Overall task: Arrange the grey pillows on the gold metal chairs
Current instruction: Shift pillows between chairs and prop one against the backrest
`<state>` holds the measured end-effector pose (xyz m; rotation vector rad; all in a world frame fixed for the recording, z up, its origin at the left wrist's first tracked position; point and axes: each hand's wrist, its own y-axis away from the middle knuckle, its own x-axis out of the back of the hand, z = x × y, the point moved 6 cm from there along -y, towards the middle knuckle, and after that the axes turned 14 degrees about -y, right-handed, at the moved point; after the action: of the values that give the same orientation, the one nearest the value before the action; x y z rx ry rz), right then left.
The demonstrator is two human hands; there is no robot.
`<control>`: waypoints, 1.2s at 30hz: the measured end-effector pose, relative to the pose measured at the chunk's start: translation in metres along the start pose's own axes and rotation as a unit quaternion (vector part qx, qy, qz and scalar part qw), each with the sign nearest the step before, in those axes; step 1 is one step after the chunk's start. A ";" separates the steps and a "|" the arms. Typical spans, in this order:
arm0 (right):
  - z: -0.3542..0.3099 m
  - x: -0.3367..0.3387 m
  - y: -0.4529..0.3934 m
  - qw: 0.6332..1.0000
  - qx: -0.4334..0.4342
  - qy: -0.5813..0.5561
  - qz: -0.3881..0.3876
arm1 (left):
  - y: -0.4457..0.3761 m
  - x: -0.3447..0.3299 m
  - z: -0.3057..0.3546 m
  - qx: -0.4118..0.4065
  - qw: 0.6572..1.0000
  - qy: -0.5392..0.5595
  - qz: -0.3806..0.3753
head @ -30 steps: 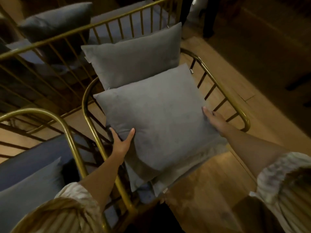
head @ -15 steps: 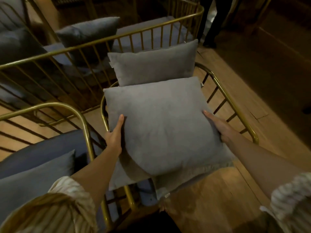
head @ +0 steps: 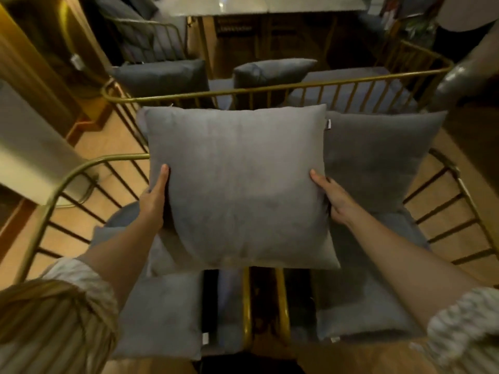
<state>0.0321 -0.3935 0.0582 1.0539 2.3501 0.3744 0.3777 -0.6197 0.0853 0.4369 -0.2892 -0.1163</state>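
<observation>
I hold a square grey pillow (head: 237, 182) in the air between two gold metal chairs. My left hand (head: 155, 201) grips its left edge and my right hand (head: 333, 197) grips its right edge. Behind it on the right, a second grey pillow (head: 378, 157) leans upright in the right chair (head: 467, 190). The left chair (head: 54, 201) has a grey pillow (head: 162, 314) lying low on its seat. Another grey pillow (head: 359, 309) lies at the front of the right chair's seat.
A long gold-railed bench (head: 270, 90) stands beyond, holding two darker pillows (head: 164, 75) (head: 270, 71). A white block (head: 27, 147) is at the left. Wooden floor (head: 113, 141) shows around the chairs. A grey curved object (head: 469, 74) is at the far right.
My view has swung left so both chairs now show. The held pillow has lifted off the right chair and moved left, centred between the two chairs, with both hands still on its sides.
</observation>
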 end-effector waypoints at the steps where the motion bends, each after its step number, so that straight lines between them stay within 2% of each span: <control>1: 0.008 -0.025 -0.005 1.000 0.000 0.001 -0.019 | -0.010 0.023 0.004 0.001 1.000 -0.003 0.005; 8: 0.051 -0.199 -0.019 0.998 0.004 0.010 -0.068 | -0.103 0.154 0.019 -0.005 1.000 0.006 -0.001; 13: 0.067 -0.295 -0.042 0.995 0.017 -0.028 -0.090 | -0.176 0.207 0.049 -0.023 1.000 0.004 -0.017; 17: 0.091 -0.341 -0.070 0.996 0.023 -0.041 -0.078 | -0.238 0.221 0.056 -0.037 0.998 0.005 -0.060; 22: 0.128 -0.360 -0.113 0.995 -0.018 -0.080 -0.055 | -0.294 0.212 0.041 -0.050 0.994 0.017 -0.094; 28: 0.183 -0.357 -0.152 0.995 -0.083 -0.058 -0.014 | -0.343 0.205 -0.020 -0.009 0.993 -0.014 -0.116; 33: 0.227 -0.346 -0.160 0.989 -0.147 0.030 0.011 | -0.366 0.209 -0.079 0.082 0.986 -0.055 -0.132; 36: 0.228 -0.345 -0.161 0.987 -0.143 0.065 0.021 | -0.363 0.205 -0.077 0.097 0.986 -0.068 -0.117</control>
<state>0.2560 -0.7515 -0.0785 0.9667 2.2987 0.7927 0.5785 -0.9514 -0.0875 0.6570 -0.3851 -0.3514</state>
